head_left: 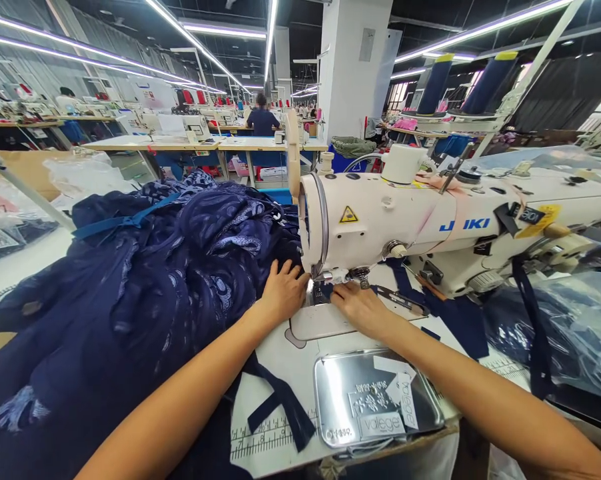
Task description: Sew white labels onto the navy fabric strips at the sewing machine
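Navy fabric (180, 267) beneath flat, open-fingered left hand (283, 293) and right hand (360, 308), by sewing machine (430, 220)

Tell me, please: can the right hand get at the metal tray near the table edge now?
Probably yes. The right hand rests at the sewing machine; the metal tray lies just nearer the person, beside that forearm, with only paper labels on it.

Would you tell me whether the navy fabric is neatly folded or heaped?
Heaped: the navy fabric lies bunched in rumpled mounds, not stacked.
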A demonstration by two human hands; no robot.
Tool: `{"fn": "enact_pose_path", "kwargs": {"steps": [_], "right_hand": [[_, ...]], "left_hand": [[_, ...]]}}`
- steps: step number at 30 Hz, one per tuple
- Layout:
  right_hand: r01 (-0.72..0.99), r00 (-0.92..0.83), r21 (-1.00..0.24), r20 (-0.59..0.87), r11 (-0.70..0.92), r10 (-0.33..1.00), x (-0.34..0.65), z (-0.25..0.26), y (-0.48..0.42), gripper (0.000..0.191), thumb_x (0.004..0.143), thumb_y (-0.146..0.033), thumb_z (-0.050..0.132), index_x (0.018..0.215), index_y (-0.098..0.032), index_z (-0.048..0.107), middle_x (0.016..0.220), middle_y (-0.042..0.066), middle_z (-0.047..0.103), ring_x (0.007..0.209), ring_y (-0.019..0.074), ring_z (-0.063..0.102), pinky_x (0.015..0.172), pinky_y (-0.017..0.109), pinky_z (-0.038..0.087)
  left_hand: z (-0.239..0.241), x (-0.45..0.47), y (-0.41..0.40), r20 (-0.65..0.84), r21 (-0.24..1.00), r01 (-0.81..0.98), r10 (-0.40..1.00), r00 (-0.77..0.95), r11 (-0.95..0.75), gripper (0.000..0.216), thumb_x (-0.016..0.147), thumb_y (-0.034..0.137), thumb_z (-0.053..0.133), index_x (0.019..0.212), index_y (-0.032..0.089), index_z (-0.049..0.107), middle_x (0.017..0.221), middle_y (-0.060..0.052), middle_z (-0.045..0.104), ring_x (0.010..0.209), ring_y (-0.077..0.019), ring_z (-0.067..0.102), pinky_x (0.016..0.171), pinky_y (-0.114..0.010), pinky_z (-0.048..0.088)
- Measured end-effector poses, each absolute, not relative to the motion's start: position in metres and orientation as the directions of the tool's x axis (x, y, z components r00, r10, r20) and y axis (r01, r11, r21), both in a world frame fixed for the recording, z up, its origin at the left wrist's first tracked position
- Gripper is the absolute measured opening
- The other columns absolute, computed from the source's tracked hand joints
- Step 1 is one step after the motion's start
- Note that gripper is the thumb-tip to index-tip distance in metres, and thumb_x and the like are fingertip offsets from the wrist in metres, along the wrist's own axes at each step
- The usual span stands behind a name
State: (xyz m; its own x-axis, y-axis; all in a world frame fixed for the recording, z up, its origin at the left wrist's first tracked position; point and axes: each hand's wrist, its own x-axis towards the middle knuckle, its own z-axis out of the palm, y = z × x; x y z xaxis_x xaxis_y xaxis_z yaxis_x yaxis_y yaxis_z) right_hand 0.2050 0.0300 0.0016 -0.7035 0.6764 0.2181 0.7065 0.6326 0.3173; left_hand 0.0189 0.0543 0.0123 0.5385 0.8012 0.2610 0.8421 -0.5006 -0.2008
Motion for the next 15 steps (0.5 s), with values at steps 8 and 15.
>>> {"fn": "enact_pose_path", "kwargs": {"steps": [8, 15], "right_hand": [[0.714, -0.694, 0.334, 0.215, 0.616, 0.687, 0.228, -0.001, 0.038, 0.017, 0.080, -0.003, 0.044, 0.084, -0.012, 0.059, 0.086, 0.011, 0.060, 0.075, 0.0208, 0.054, 0.065, 0.030, 0.042], [0.727, -0.687, 0.309, 0.314, 0.613, 0.656, 0.225, -0.012, 0.036, 0.015, 0.081, -0.009, 0.045, 0.074, -0.013, 0.057, 0.078, 0.011, 0.058, 0.070, 0.0214, 0.053, 0.057, 0.030, 0.040]], "left_hand": [[0.075, -0.020, 0.011, 0.165, -0.166, 0.810, 0.794, 0.585, -0.563, 0.022, 0.080, 0.019, 0.040, 0.075, 0.019, 0.061, 0.074, -0.002, 0.066, 0.070, -0.0170, 0.060, 0.073, -0.033, 0.040], [0.079, -0.093, -0.039, 0.271, -0.239, 0.840, 0.797, 0.539, -0.487, 0.029, 0.087, 0.022, 0.034, 0.079, 0.019, 0.062, 0.079, -0.003, 0.065, 0.073, -0.0160, 0.057, 0.069, -0.029, 0.039]]}}
